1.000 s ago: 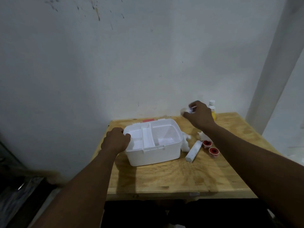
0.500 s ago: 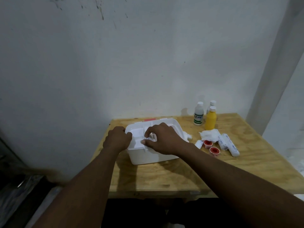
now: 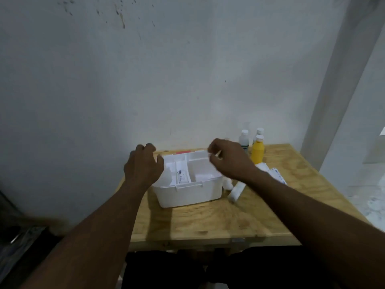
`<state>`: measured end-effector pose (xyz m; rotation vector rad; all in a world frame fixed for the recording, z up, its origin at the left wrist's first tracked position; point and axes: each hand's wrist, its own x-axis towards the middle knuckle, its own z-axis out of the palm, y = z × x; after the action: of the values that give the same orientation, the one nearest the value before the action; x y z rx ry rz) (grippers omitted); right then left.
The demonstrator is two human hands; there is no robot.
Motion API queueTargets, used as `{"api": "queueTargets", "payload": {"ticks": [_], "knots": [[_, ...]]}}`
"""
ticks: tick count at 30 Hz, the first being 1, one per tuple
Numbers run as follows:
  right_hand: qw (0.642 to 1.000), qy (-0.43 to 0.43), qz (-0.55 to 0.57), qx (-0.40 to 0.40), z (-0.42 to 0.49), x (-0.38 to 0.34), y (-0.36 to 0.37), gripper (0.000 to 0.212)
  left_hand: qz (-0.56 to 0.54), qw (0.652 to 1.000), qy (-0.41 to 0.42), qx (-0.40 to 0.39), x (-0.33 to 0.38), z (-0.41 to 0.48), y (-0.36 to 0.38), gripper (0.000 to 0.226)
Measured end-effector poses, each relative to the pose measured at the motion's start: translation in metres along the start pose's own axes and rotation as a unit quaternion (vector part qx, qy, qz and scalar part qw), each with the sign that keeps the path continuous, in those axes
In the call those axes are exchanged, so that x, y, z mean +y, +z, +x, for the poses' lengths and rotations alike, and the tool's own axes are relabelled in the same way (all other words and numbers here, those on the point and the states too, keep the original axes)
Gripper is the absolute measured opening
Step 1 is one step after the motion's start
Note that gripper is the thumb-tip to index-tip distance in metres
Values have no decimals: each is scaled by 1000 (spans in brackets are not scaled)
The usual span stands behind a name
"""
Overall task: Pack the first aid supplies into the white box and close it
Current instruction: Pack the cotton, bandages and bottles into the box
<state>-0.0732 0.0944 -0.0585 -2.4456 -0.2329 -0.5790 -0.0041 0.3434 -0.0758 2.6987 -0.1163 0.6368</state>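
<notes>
The open white box stands at the back left of the wooden table. A small labelled white item lies in its narrow middle compartment. My left hand hovers at the box's left edge, fingers curled and apart, covering that corner. Over the box's right compartment, my right hand has loosely curled fingers and nothing visible in it. A yellow bottle and a clear white-capped bottle stand at the back right. A white bandage roll lies just right of the box.
Wrapped bandages and white gauze lie right of my right forearm. A third white-capped bottle stands behind the yellow one. The wall runs directly behind the table. The floor drops away left and right of the table.
My right hand took something from near the bottles, brought it to the box, and now rises from it. A labelled item now lies in the middle compartment. My left hand loosened from the box's edge.
</notes>
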Motion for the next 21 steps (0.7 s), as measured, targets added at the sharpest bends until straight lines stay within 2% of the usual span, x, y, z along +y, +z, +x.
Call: {"api": "queueTargets", "payload": {"ticks": [2, 5, 8, 11, 13, 16, 21], "knots": [[998, 49, -31, 6, -6, 25, -26, 7, -18, 995, 90, 37, 22, 4, -4, 29], [988, 121, -96, -30, -27, 60, -53, 3, -65, 978, 193, 34, 72, 2, -3, 22], [978, 156, -116, -71, -54, 82, -63, 7, -82, 958, 273, -37, 128, -10, 10, 19], [973, 148, -142, -102, -79, 92, -58, 21, -18, 928, 341, -150, 176, -25, 30, 22], [972, 125, -161, -118, -92, 93, -48, 23, 47, 906, 369, -202, 196, -33, 44, 24], [971, 113, -178, -110, -102, 100, -40, 17, 132, 880, 391, -235, 213, -39, 62, 26], [957, 138, -211, -147, -106, 108, -51, 26, 168, 869, 390, -252, 228, -38, 81, 29]]}}
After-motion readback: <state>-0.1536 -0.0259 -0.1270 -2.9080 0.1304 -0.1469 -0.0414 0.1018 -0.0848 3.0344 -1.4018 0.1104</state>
